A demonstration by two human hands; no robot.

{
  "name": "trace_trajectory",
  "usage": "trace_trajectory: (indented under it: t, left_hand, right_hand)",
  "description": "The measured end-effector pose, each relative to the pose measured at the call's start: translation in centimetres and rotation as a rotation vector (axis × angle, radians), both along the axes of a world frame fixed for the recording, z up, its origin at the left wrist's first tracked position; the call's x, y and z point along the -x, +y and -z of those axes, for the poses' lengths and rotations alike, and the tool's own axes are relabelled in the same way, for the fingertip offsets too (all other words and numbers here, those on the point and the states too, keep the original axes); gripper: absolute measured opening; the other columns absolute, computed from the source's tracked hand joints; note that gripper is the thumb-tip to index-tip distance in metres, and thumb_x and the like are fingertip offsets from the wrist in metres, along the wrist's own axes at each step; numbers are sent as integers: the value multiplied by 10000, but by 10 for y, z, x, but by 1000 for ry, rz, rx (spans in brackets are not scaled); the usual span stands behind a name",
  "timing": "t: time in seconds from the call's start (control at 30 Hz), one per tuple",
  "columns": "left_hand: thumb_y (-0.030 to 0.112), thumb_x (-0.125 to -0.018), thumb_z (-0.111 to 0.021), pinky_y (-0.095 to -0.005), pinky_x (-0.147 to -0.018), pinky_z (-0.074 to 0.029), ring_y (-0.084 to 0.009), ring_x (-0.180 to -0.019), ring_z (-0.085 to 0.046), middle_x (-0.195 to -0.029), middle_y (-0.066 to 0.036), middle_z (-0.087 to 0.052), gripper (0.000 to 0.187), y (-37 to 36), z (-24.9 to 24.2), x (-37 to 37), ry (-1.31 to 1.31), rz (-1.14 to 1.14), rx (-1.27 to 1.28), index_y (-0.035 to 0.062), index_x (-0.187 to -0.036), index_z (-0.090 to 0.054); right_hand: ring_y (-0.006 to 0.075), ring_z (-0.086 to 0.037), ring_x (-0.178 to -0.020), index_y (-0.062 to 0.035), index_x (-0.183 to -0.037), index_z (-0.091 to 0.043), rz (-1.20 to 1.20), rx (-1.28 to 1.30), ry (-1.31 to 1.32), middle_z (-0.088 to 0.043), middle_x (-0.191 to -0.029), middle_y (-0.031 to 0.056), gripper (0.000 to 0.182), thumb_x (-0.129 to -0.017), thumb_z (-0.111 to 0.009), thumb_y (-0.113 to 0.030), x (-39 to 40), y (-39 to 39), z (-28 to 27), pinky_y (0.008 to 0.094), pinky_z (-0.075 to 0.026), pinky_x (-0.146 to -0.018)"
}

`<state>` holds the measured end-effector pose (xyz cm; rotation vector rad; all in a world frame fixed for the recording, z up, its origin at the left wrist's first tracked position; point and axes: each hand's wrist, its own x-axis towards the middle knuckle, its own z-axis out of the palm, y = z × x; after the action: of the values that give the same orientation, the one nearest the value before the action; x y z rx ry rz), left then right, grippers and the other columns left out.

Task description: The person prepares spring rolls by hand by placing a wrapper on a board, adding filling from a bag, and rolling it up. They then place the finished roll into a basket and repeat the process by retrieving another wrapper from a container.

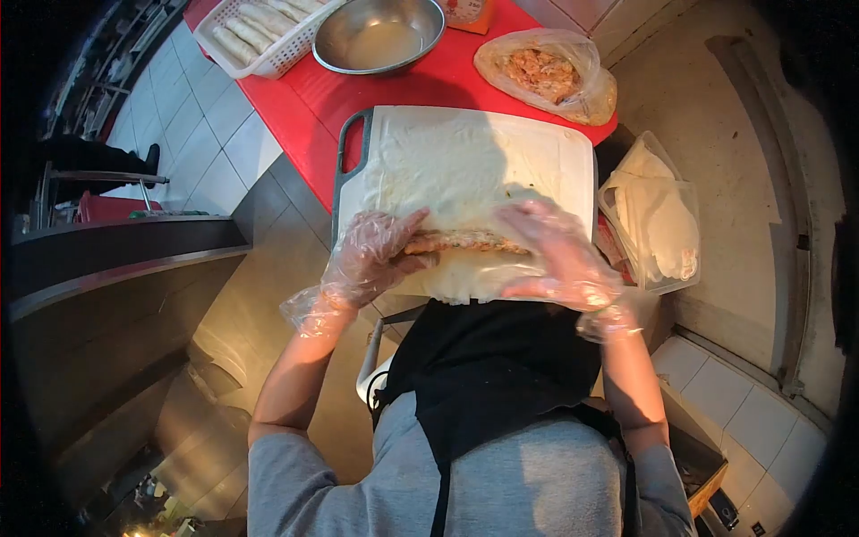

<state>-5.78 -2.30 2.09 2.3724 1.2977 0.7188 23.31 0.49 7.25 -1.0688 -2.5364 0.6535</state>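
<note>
So I've got both hands on the cutting board (573,161), plastic gloves on. A long strip of meat filling (465,242) lies across a pale, thin sheet (438,161), toward the near side of the board. My left hand (367,255) is at the strip's left end, thumb and fingers apart with that end between them. My right hand (568,251) is at the other end, fingers spread, thumb well apart from them. The board sits on a red worktop (309,103). Past its far edge there's a steel bowl (336,36) with cloudy liquid, a white basket (273,63) of pale rolls off to the left, and a plastic bag (598,106) of filling to the right. A clear container (684,268) holding pale sheets (658,210) is just right of the board.
</note>
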Motion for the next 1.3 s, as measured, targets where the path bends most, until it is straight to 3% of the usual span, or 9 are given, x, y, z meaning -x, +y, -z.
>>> trace_trajectory:
  t: [0.07, 0.17, 0.27, 0.47, 0.57, 0.63, 0.77, 1.07, 1.3]
  left_hand:
    - [285, -710, -836, -421, -783, -462, -284, -804, -620, -890, -57, -667, 659, -1, -3, 4, -33, -11, 49, 112, -1297, -592]
    - [238, -705, -835, -429, -773, -464, -305, -816, -621, -937, -58, -685, 675, 5, 2, 14, -5, 81, -6, 109, -1315, -576]
    - [167, -700, -824, -436, -766, -468, -311, -828, -631, -916, -64, -694, 621, 1, 4, 19, -124, 48, 60, 120, -1280, -607]
    - [188, -698, -821, -412, -771, -471, -280, -911, -664, -963, -60, -712, 562, 5, 7, 28, -130, 91, -63, 149, -1227, -636]
    - [211, -671, -831, -409, -782, -469, -266, -936, -671, -983, -27, -720, 515, 4, 1, 31, -44, 61, -39, 152, -1156, -670]
    - [205, -653, -834, -411, -786, -469, -265, -939, -675, -981, -13, -726, 465, 0, -7, 22, -113, -41, -87, 154, -1094, -694]
    - [232, -633, -844, -414, -801, -466, -266, -970, -675, -1031, -17, -726, 472, 3, 6, 30, -213, 69, -86, 148, -1075, -703]
    - [278, -688, -822, -405, -877, -437, -251, -1057, -638, -1146, -28, -687, 436, -2, -22, 11, -95, -118, -71, 167, -1094, -709]
    - [301, -734, -791, -454, -948, -352, -258, -1074, -576, -1088, -21, -672, 359, 6, -26, -9, 56, -20, 103, 190, -1067, -717]
  right_hand:
    - [322, -524, -1241, -21, -1259, -596, 12, -360, -106, -591, -1236, 196, 692, -738, -794, -430, 34, -10, 20, 429, -408, -1049]
    - [310, -590, -1125, -49, -1090, -648, -86, -247, 153, -626, -1143, 166, 427, -759, -764, -292, 64, -5, 87, 424, -465, -957]
    - [323, -628, -973, -53, -987, -646, -49, -99, 69, -647, -1025, 134, 283, -747, -726, -182, 83, -2, 64, 436, -491, -856]
    - [324, -603, -959, -51, -1022, -650, -34, -78, -54, -605, -987, 122, 340, -722, -742, -182, 96, -3, 66, 442, -482, -822]
    - [335, -606, -1058, -42, -1039, -676, -26, -59, 151, -642, -953, 141, 353, -740, -718, -225, 93, -4, 51, 434, -460, -910]
    - [330, -590, -1088, -48, -1063, -672, -2, -73, 93, -639, -1008, 138, 388, -726, -749, -223, 82, -5, 36, 432, -440, -941]
    - [336, -554, -1119, -57, -1203, -631, 26, -133, 72, -597, -1168, 125, 606, -669, -833, -261, 48, -6, 28, 454, -432, -961]
    - [318, -585, -1087, -63, -1077, -679, 47, 19, -55, -643, -1068, 118, 437, -674, -802, -181, 19, 3, 23, 430, -429, -974]
    - [318, -574, -1091, -75, -1129, -676, 43, -3, -9, -626, -1102, 125, 467, -690, -800, -176, 14, 1, 18, 426, -411, -1003]
